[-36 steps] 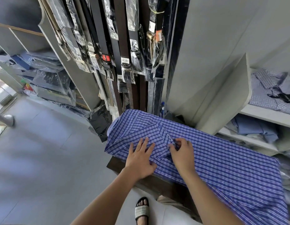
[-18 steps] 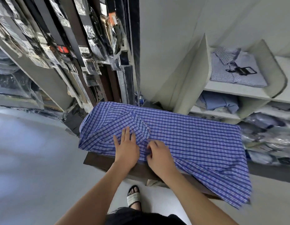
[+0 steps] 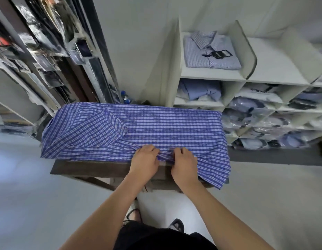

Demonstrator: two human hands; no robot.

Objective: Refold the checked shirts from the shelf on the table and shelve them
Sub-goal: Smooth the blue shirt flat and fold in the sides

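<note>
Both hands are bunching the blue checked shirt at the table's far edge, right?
Not quite. In the head view the left hand and right hand bunch the blue checked shirt at the table's near edge, closest to the person.

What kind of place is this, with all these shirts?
Probably a clothes shop. Folded shirts sit in the shelf cubbies, many in plastic bags, and what look like packaged belts hang nearby.

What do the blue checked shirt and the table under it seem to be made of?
The blue checked shirt looks like thin woven cloth, perhaps cotton, matt: it wrinkles and drapes over the edge. The table seems dark brown wood or laminate, with a dull finish; blur hides any grain.
</note>
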